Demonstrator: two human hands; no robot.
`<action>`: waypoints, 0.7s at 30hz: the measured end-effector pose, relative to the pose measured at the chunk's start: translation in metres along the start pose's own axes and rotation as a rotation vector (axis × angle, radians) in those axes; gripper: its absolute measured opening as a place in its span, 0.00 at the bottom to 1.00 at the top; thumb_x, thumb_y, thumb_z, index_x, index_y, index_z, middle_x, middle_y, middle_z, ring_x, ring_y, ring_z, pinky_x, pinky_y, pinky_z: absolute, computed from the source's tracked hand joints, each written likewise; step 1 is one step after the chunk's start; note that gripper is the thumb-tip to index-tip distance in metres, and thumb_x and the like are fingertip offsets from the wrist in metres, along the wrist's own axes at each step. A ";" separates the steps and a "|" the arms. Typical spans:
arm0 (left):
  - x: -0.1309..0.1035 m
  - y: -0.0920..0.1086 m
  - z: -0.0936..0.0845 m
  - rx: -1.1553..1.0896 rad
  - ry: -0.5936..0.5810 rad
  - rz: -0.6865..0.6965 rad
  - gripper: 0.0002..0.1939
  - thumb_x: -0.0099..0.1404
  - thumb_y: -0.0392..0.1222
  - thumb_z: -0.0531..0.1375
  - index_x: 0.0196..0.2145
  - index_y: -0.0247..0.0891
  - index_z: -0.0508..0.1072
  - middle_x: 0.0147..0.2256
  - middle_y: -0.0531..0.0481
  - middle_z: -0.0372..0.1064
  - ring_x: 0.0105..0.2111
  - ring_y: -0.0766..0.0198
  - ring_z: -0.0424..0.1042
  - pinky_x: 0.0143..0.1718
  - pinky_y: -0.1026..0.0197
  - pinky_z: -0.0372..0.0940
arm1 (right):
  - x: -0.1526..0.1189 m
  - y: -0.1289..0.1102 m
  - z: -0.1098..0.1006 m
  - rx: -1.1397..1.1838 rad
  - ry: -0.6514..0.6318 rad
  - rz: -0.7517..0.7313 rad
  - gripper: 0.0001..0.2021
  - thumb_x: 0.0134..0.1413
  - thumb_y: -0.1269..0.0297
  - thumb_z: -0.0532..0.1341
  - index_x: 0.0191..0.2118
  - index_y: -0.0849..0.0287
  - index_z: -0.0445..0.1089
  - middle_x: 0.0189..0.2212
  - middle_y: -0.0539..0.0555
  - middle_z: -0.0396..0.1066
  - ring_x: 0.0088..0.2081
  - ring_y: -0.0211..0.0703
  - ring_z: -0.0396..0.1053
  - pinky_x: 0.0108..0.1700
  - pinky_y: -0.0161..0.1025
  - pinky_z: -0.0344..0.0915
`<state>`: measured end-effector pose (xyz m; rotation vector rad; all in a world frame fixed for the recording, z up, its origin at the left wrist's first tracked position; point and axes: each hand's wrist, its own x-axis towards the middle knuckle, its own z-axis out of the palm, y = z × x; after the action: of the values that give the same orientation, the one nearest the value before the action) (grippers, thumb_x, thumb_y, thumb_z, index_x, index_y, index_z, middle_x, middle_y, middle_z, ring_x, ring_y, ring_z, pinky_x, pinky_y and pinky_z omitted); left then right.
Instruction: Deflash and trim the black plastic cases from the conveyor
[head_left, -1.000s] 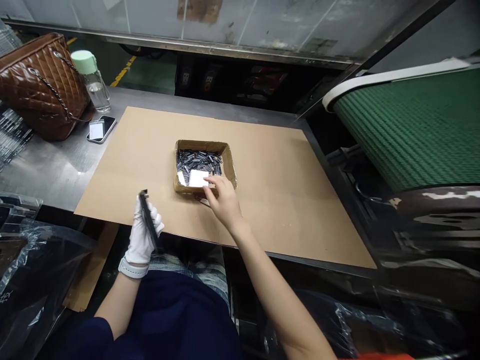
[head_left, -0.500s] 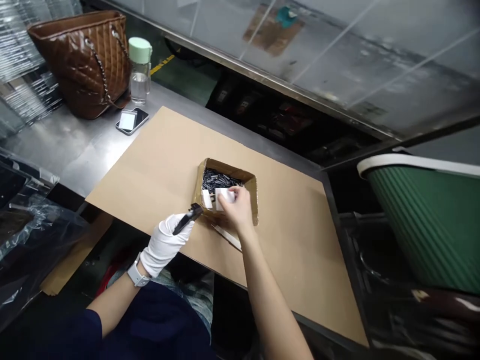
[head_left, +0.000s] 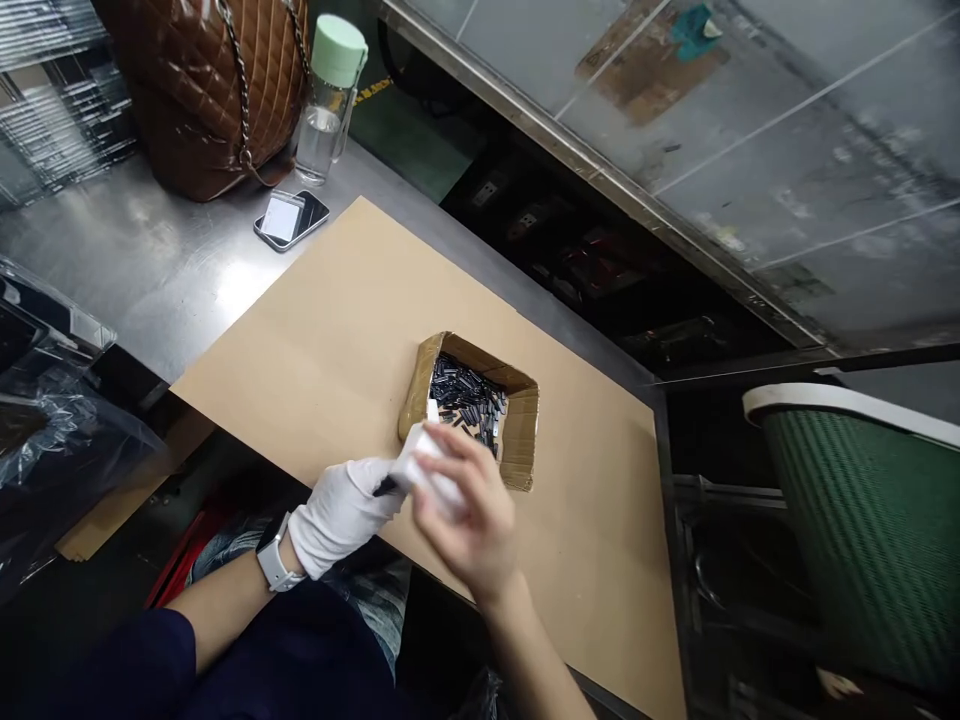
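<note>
My left hand (head_left: 346, 512), in a white glove, is closed around a small black plastic part (head_left: 385, 487); only a bit of it shows. My bare right hand (head_left: 476, 515) grips a soft-looking white block (head_left: 417, 452) and presses it against or right beside that part. The exact contact is hidden by the fingers and blur. Just beyond both hands stands an open cardboard box (head_left: 519, 430). Many small black pieces (head_left: 466, 388) lie inside it, and a white piece (head_left: 432, 410) shows at its near left side.
A brown cardboard sheet (head_left: 345, 330) covers much of the metal table (head_left: 172, 270). At the far left are a brown quilted bag (head_left: 217, 110), a bottle with a green lid (head_left: 322, 110) and a phone (head_left: 291, 219). A green bin (head_left: 855, 530) stands at the right.
My right hand has brought the white block from over the box to the black part in my left hand. The view has shifted and tilted somewhat.
</note>
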<state>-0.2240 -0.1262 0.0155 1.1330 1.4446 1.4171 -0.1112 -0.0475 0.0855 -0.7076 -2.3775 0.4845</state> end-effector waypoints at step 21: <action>0.010 0.000 -0.007 0.073 -0.159 -0.077 0.11 0.65 0.44 0.55 0.36 0.40 0.76 0.35 0.46 0.77 0.34 0.60 0.74 0.40 0.59 0.67 | 0.006 -0.011 0.001 -0.176 0.018 0.048 0.06 0.55 0.68 0.59 0.39 0.56 0.69 0.44 0.61 0.74 0.44 0.50 0.73 0.44 0.49 0.72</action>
<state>-0.2339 -0.1186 0.0161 1.1942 1.4212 1.2023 -0.1205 -0.0528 0.0929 -0.8451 -2.4112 0.2898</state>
